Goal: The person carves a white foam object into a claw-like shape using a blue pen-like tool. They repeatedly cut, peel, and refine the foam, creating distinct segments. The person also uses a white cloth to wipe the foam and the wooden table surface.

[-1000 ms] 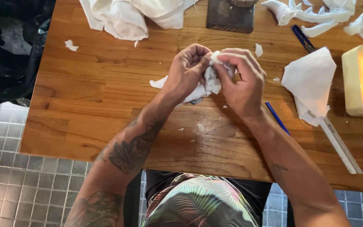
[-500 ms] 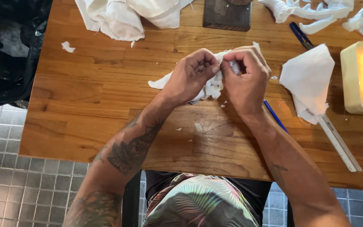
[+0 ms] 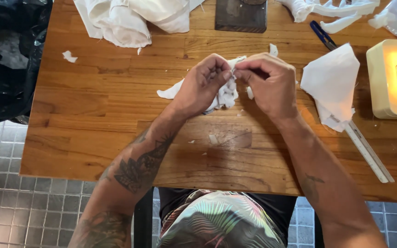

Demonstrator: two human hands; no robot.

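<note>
White cloth [image 3: 226, 94] is pinched between left hand [image 3: 205, 82] and right hand [image 3: 269, 82], fingertips closed together, raised above mid-table [image 3: 93, 115] for close working.

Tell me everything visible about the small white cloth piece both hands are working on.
The white cloth piece looks like thin, crumpled fabric with ragged edges. It is bunched between the left hand and right hand, whose fingertips pinch its top edge together. One loose end trails left onto the wooden table. Most of it is hidden behind the hands.
</note>
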